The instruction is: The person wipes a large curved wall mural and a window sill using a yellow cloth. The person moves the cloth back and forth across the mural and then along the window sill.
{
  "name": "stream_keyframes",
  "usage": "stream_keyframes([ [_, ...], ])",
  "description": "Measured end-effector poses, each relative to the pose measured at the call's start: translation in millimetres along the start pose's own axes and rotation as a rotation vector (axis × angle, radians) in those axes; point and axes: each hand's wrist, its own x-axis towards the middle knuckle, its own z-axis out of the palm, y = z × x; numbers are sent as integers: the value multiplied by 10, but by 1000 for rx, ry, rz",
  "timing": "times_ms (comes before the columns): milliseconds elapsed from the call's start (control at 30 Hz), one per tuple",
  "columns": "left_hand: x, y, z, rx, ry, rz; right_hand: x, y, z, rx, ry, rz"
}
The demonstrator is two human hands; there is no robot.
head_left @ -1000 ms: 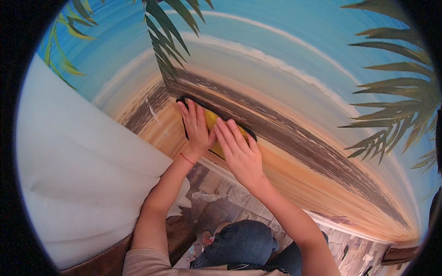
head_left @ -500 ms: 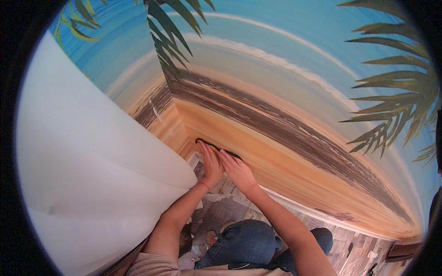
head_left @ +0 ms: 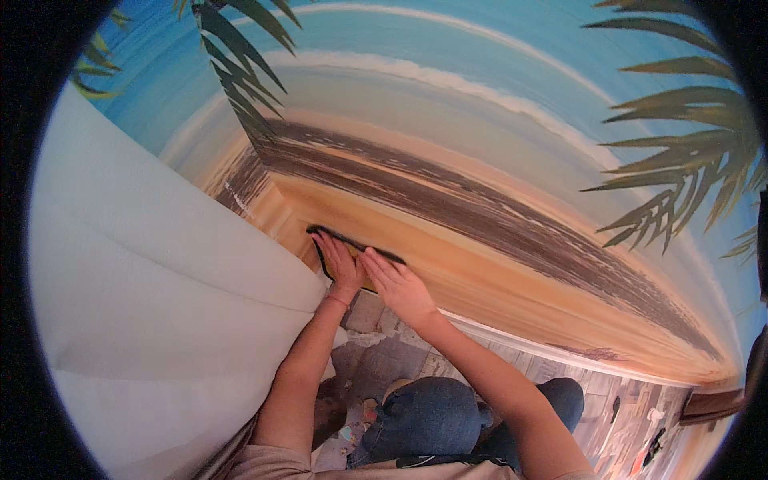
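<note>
Both the left hand [head_left: 342,266] and the right hand [head_left: 400,284] lie flat, fingers spread, pressing a yellow black-edged cloth [head_left: 352,240] beneath them against the painted beach wall [head_left: 480,232], gripping nothing

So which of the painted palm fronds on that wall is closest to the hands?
The dark frond at upper left, hanging down toward the wall corner. Its tips end nearest above the left hand and right hand; the big frond at right lies farther off.

A room in a home: a beach mural [head_left: 496,184] covers the wall, beside a white mattress [head_left: 160,304].
</note>
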Motion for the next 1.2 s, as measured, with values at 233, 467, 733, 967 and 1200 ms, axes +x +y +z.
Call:
stream_keyframes([
  [233, -564, 516, -169, -174, -425, -393, -429, -223, 616, 107, -202, -15],
  [467, -251, 871, -226, -245, -351, -146, -685, 25, 99, 109, -37, 187],
  [733, 178, 1111, -17, -114, -43, 171, -624, 236, -326, 125, 225, 325],
  [967, -329, 1056, -306, -88, -612, 209, -1257, 32, 197, 157, -177, 253],
  [1200, 498, 1424, -317, -111, -380, 257, -1086, 327, -309, 85, 217, 465],
])
